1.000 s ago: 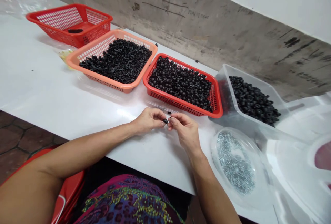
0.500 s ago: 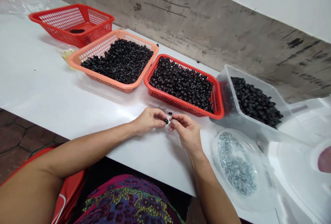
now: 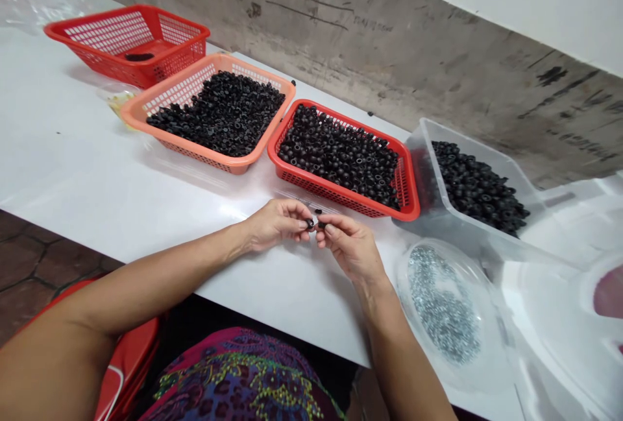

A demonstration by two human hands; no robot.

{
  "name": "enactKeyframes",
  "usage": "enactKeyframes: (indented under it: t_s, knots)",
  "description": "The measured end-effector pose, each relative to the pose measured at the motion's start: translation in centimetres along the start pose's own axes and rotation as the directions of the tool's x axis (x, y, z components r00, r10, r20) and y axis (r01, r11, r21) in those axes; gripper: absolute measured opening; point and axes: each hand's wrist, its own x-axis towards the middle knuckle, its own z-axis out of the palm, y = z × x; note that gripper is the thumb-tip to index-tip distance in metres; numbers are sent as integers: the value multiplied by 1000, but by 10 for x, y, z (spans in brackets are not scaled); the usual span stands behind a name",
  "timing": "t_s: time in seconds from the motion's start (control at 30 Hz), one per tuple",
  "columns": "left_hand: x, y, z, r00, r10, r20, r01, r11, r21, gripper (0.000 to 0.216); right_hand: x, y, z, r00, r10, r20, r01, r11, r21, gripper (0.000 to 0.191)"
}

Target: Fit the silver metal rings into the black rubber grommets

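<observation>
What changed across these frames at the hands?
Very little. The left hand still pinches the black bead, now slightly higher and perhaps turned. The right hand stays right beside it. Nothing visibly taken or let go. The red basket and clear tub look unchanged.

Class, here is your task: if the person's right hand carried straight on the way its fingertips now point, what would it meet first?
The small black piece pinched in the left hand, just ahead of the right hand; depth is hard to judge from this view.
</observation>
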Motion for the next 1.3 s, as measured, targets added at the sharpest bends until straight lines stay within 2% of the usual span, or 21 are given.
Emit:
enactKeyframes:
  t_s: [0.33,0.5,0.63,0.83,0.97,1.1,1.2,1.3]
  knots:
    - [0,0,0,1000,-19,-3,19,999,-36,31,-1,0,-1,998,5,-56,-8,998,-65,28]
    - [0,-1,2,999,19,-38,-17,998,63,26,-3,-1,1,994,-86,-66,79,992,-101,17]
    - [-1,-1,4,998,37,-57,-26,984,175,21,-6,0,5,977,-187,-100,151,945,-290,10]
    - [-1,-3,6,993,89,-72,-68,963,261,18,-8,-1,11,965,-239,-104,155,846,-510,5]
    - [-2,-4,7,991,114,-70,-87,947,311,15,-8,3,11,947,-319,-35,222,731,-645,1]
    - [-1,-7,6,981,176,-79,-132,911,390,13,-10,7,8,892,-444,90,336,516,-788,9]
    - [-1,-11,5,969,236,-72,-169,848,502,16,-12,9,8,845,-507,172,401,385,-831,14]
    - [-2,-13,4,949,311,-51,-216,762,611,21,-13,10,11,819,-542,188,409,321,-854,16]
